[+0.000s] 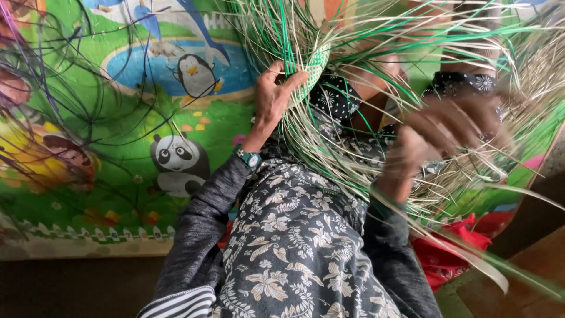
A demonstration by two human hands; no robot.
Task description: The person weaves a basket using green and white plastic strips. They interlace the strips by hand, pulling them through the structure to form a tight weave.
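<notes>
Head view, looking down. Left hand at upper centre, fingers clamped on the woven green-and-natural strip band, thumb over its edge. Right hand at right of frame, blurred, fingers curled among loose pale straw strands; whether grasping any, cannot tell. Woven piece held above the floral-print lap. Teal wristwatch on the left wrist. Cartoon animal play mat underneath, at left.

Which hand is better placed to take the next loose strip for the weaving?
Probably the right hand. It is blurred, with fingers spread among the loose pale strips, and seems to grip nothing. The left hand is busy: its fingers pinch the green and pale woven piece.
</notes>
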